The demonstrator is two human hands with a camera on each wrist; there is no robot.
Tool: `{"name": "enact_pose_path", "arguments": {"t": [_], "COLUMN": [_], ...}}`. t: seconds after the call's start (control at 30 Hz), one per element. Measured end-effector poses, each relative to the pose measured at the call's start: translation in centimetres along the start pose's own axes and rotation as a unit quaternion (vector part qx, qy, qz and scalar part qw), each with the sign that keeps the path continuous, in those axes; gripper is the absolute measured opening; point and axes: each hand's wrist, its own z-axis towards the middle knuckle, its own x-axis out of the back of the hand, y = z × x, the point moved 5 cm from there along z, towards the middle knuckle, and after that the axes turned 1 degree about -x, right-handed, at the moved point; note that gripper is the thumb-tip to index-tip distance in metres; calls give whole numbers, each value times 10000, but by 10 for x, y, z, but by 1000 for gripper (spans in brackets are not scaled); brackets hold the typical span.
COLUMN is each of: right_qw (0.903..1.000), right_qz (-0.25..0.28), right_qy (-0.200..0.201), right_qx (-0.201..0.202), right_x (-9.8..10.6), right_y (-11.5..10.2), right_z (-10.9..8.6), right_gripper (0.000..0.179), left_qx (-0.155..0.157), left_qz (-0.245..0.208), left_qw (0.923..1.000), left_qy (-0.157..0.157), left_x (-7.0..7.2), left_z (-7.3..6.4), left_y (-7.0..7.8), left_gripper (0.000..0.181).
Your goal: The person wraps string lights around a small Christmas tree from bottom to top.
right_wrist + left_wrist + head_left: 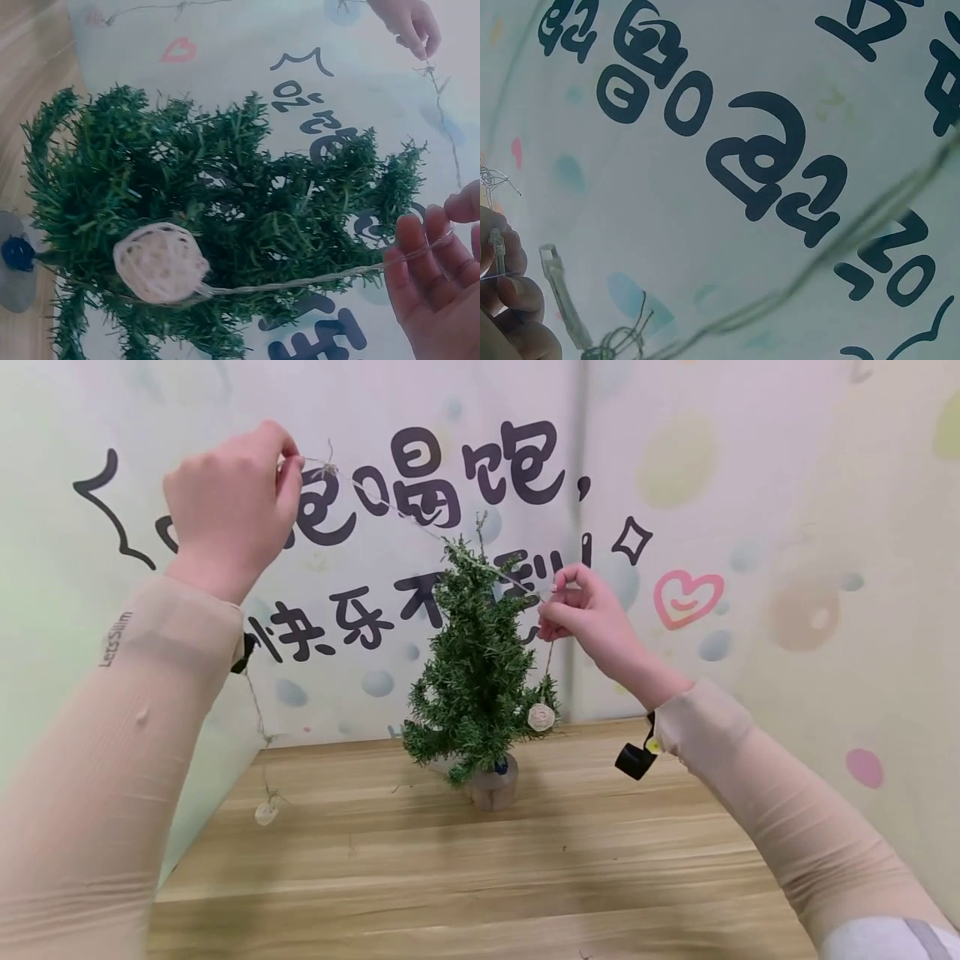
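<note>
A small green artificial Christmas tree (476, 668) stands upright on the wooden table in a round base (492, 785). Up at the left, my left hand (232, 497) pinches a thin string-light wire (405, 517), which slants down across the treetop to my right hand (588, 614). Thumb and fingertips of the right hand hold the wire beside the tree's upper right. Below them hangs a pale woven ball (161, 262) in front of the branches. In the left wrist view, a small clear bulb (499, 251) shows between the left fingers, and another bulb (562, 296) dangles nearby.
Another stretch of wire hangs below the left wrist, ending in a pale ball (266, 812) above the wooden table (465, 877). Behind the tree rises a wall (495, 397) with black lettering and coloured spots. A black wrist camera (636, 760) hangs under the right forearm.
</note>
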Motion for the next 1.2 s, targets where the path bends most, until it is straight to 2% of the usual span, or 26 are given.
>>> {"name": "enact_pose_path", "arguments": {"t": [0.17, 0.3, 0.4, 0.47, 0.57, 0.7, 0.8, 0.87, 1.03, 1.2], "right_qw": [9995, 9998, 10000, 9997, 9963, 9823, 9738, 9726, 9769, 9815], "right_qz": [282, 116, -33, -250, -850, -1848, -2254, -2312, -2131, -1912], "right_qy": [-114, -82, 2, 15, -82, -245, -249, -219, -78, 9], "right_qx": [132, 147, 86, 10, -90, -191, -181, -145, -156, -97], "right_x": [0, 4, 8, 10, 12, 13, 14, 14, 19, 22], "right_y": [-9, -9, -9, -8, -6, -3, -1, -1, -1, -2], "right_z": [10, 14, 16, 17, 17, 16, 16, 16, 16, 16], "right_gripper": [22, 22, 24, 28, 32, 26, 23, 23, 25, 24], "left_qx": [67, 33, -4, 6, 84, 88, 28, -43, -193, -184], "left_qz": [17, -114, -414, -656, -964, -1175, -1203, -1222, -1308, -1420], "left_qw": [9998, 9990, 9970, 9943, 9886, 9824, 9807, 9800, 9779, 9709], "left_qy": [-200, -432, -659, -841, -1155, -1447, -1542, -1571, -1617, -1919], "left_x": [-6, -14, -22, -27, -34, -40, -42, -42, -42, -46], "left_z": [8, 14, 16, 17, 15, 11, 8, 7, 4, 1], "left_y": [-2, -5, -12, -18, -27, -31, -33, -35, -42, -45], "left_gripper": [32, 31, 30, 29, 29, 29, 27, 24, 21, 26]}}
